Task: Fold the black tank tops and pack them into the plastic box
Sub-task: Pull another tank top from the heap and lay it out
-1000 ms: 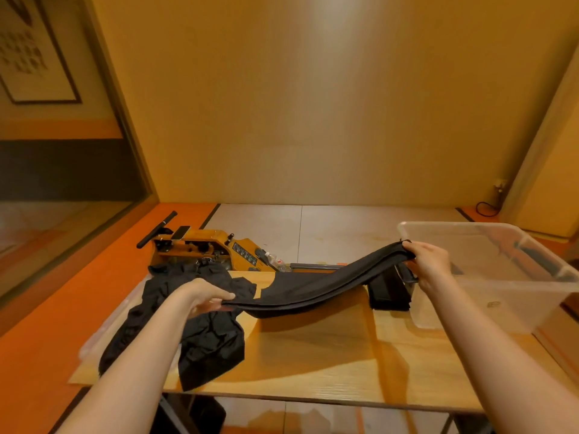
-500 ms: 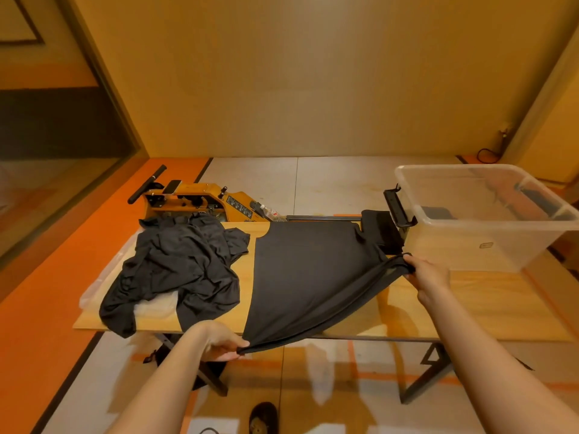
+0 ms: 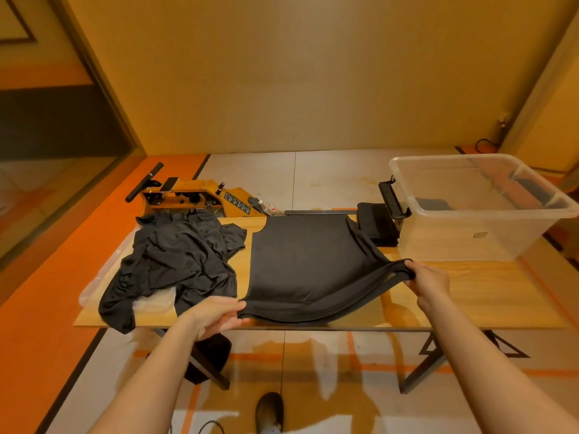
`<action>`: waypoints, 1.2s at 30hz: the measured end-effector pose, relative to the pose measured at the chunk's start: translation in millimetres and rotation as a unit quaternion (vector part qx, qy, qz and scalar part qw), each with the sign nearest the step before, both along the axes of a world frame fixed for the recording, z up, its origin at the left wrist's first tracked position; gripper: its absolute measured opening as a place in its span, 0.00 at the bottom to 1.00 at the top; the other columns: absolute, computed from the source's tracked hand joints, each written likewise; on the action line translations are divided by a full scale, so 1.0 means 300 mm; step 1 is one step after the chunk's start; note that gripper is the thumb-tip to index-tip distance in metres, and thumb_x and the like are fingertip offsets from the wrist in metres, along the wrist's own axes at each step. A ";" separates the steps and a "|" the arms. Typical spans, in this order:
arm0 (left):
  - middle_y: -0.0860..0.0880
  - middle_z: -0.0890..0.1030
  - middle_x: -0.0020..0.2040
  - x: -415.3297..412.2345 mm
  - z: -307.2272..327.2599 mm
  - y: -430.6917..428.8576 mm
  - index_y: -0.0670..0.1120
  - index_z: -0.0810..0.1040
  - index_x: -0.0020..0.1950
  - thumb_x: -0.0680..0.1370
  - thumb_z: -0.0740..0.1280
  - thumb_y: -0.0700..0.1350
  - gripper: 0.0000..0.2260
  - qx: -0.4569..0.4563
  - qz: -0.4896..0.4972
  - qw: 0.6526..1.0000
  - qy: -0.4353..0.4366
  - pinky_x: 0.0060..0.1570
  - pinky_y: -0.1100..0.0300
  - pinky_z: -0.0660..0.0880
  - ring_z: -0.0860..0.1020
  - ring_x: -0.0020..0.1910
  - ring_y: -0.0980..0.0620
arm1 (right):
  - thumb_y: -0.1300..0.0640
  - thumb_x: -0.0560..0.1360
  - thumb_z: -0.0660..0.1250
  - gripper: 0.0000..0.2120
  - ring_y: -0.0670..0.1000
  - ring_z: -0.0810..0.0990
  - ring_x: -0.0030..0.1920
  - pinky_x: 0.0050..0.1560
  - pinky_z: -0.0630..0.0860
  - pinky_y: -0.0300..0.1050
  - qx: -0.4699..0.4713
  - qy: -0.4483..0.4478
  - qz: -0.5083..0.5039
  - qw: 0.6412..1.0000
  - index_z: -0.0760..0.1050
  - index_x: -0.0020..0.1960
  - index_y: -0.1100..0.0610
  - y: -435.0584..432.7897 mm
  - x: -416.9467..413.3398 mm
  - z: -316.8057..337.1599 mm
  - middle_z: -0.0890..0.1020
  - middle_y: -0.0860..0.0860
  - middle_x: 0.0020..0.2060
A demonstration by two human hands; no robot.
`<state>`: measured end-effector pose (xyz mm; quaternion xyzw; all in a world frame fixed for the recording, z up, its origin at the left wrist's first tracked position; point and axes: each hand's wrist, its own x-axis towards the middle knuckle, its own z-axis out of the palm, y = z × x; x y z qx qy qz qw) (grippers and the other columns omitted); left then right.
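1. Bottom centre: shoe (image 3: 269,410) toe, on the floor.
2. Lower centre: left hand (image 3: 216,316), thumb and fingers pinching the near left corner of the black tank top (image 3: 307,264) at the front edge of the table (image 3: 470,296).
3. Right of centre: right hand (image 3: 427,281), fingers curled round the gathered strap end.
4. Centre: the tank top itself, spread mostly flat on the wood.
5. Left: heap of crumpled black tank tops (image 3: 178,255) (clear plastic wrap (image 3: 153,303) shows beneath).
6. Centre right: folded black stack (image 3: 377,225), just beside the box.
7. Upper right: clear plastic box (image 3: 482,214) on the table; contents unclear.
8. Behind, upper left: orange machine (image 3: 194,195) on the floor.
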<state>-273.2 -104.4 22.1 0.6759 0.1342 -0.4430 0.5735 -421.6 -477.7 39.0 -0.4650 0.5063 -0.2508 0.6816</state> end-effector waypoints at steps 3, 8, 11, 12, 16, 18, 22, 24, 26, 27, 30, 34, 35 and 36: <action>0.47 0.70 0.31 0.059 0.071 -0.023 0.38 0.73 0.45 0.79 0.66 0.38 0.04 -0.041 0.012 0.996 -0.083 0.56 0.55 0.79 0.74 0.32 0.53 | 0.65 0.76 0.68 0.07 0.55 0.79 0.49 0.40 0.77 0.40 0.006 -0.026 -0.004 1.000 0.76 0.53 0.64 -0.008 0.029 0.027 0.79 0.55 0.41; 0.42 0.82 0.48 0.186 0.194 -0.100 0.35 0.78 0.54 0.80 0.65 0.39 0.08 -0.080 0.046 0.977 -0.192 0.57 0.56 0.78 0.82 0.50 0.45 | 0.64 0.76 0.69 0.05 0.54 0.79 0.48 0.41 0.78 0.40 -0.006 -0.040 -0.015 0.999 0.77 0.51 0.64 -0.043 0.133 0.097 0.79 0.55 0.43; 0.40 0.81 0.54 0.303 0.241 -0.133 0.35 0.76 0.57 0.81 0.63 0.38 0.09 -0.092 0.094 0.965 -0.228 0.47 0.60 0.81 0.80 0.55 0.44 | 0.64 0.76 0.68 0.06 0.54 0.79 0.49 0.40 0.77 0.40 -0.014 -0.060 -0.023 0.998 0.77 0.53 0.62 -0.078 0.225 0.154 0.79 0.55 0.45; 0.39 0.80 0.55 0.351 0.256 -0.145 0.35 0.76 0.57 0.81 0.62 0.38 0.08 -0.096 0.117 0.959 -0.238 0.48 0.59 0.80 0.79 0.56 0.43 | 0.64 0.76 0.68 0.05 0.53 0.79 0.47 0.39 0.77 0.39 -0.017 -0.069 -0.023 0.997 0.77 0.52 0.62 -0.091 0.262 0.180 0.79 0.54 0.44; 0.39 0.78 0.56 0.563 0.346 -0.205 0.35 0.74 0.60 0.81 0.61 0.38 0.10 -0.086 0.168 0.943 -0.273 0.53 0.54 0.76 0.80 0.51 0.45 | 0.64 0.77 0.67 0.08 0.49 0.77 0.40 0.46 0.77 0.42 -0.051 -0.092 -0.017 0.994 0.77 0.55 0.66 -0.148 0.433 0.293 0.78 0.56 0.45; 0.40 0.79 0.54 0.674 0.412 -0.239 0.36 0.74 0.61 0.82 0.62 0.39 0.10 -0.087 0.164 0.937 -0.296 0.50 0.54 0.77 0.80 0.48 0.46 | 0.64 0.78 0.66 0.10 0.49 0.77 0.42 0.52 0.76 0.43 -0.067 -0.107 -0.012 0.992 0.76 0.57 0.66 -0.173 0.532 0.365 0.78 0.55 0.46; 0.39 0.77 0.55 0.877 0.577 -0.298 0.34 0.74 0.63 0.81 0.63 0.39 0.13 -0.088 0.183 0.913 -0.353 0.47 0.58 0.78 0.79 0.52 0.44 | 0.64 0.77 0.67 0.09 0.48 0.77 0.43 0.47 0.78 0.42 -0.091 -0.157 -0.022 0.983 0.75 0.57 0.64 -0.214 0.725 0.557 0.78 0.54 0.48; 0.40 0.77 0.54 0.947 0.671 -0.318 0.35 0.75 0.59 0.81 0.63 0.39 0.09 -0.098 0.194 0.900 -0.379 0.38 0.63 0.78 0.78 0.52 0.43 | 0.64 0.77 0.67 0.06 0.49 0.77 0.45 0.44 0.78 0.40 -0.101 -0.189 -0.034 0.976 0.76 0.54 0.61 -0.229 0.788 0.663 0.78 0.51 0.43; 0.42 0.78 0.49 0.994 0.772 -0.325 0.39 0.76 0.53 0.81 0.63 0.39 0.04 -0.126 0.206 0.885 -0.400 0.31 0.67 0.77 0.78 0.50 0.45 | 0.63 0.77 0.67 0.04 0.48 0.77 0.44 0.40 0.79 0.37 -0.115 -0.221 -0.043 0.967 0.75 0.52 0.60 -0.240 0.831 0.757 0.77 0.50 0.41; 0.44 0.78 0.47 1.007 0.823 -0.324 0.41 0.77 0.49 0.81 0.63 0.39 0.04 -0.141 0.213 0.876 -0.409 0.31 0.68 0.76 0.78 0.49 0.46 | 0.63 0.77 0.67 0.03 0.47 0.78 0.44 0.38 0.78 0.36 -0.123 -0.235 -0.045 0.963 0.75 0.50 0.59 -0.244 0.846 0.797 0.77 0.50 0.41; 0.46 0.79 0.47 1.010 0.934 -0.305 0.46 0.76 0.46 0.81 0.63 0.40 0.06 -0.170 0.222 0.857 -0.432 0.42 0.65 0.78 0.80 0.45 0.50 | 0.63 0.77 0.67 0.04 0.46 0.79 0.42 0.34 0.76 0.33 -0.138 -0.267 -0.047 0.953 0.75 0.44 0.56 -0.243 0.860 0.874 0.78 0.50 0.41; 0.46 0.80 0.48 0.949 0.956 -0.265 0.46 0.77 0.47 0.81 0.63 0.41 0.05 -0.194 0.228 0.851 -0.431 0.47 0.61 0.79 0.81 0.47 0.50 | 0.62 0.77 0.68 0.05 0.45 0.78 0.42 0.35 0.76 0.34 -0.142 -0.265 -0.029 0.953 0.75 0.44 0.56 -0.200 0.819 0.862 0.78 0.50 0.42; 0.46 0.80 0.48 0.924 0.939 -0.254 0.46 0.77 0.47 0.81 0.63 0.40 0.05 -0.193 0.228 0.852 -0.430 0.46 0.62 0.79 0.81 0.46 0.51 | 0.63 0.77 0.68 0.03 0.45 0.78 0.42 0.35 0.77 0.34 -0.134 -0.264 -0.025 0.955 0.76 0.45 0.57 -0.189 0.801 0.835 0.78 0.50 0.42; 0.46 0.79 0.48 0.898 0.914 -0.243 0.45 0.76 0.47 0.81 0.63 0.40 0.05 -0.188 0.230 0.854 -0.427 0.44 0.63 0.80 0.81 0.46 0.51 | 0.64 0.77 0.67 0.01 0.46 0.78 0.43 0.37 0.77 0.35 -0.124 -0.263 -0.019 0.957 0.76 0.47 0.59 -0.174 0.778 0.804 0.78 0.51 0.43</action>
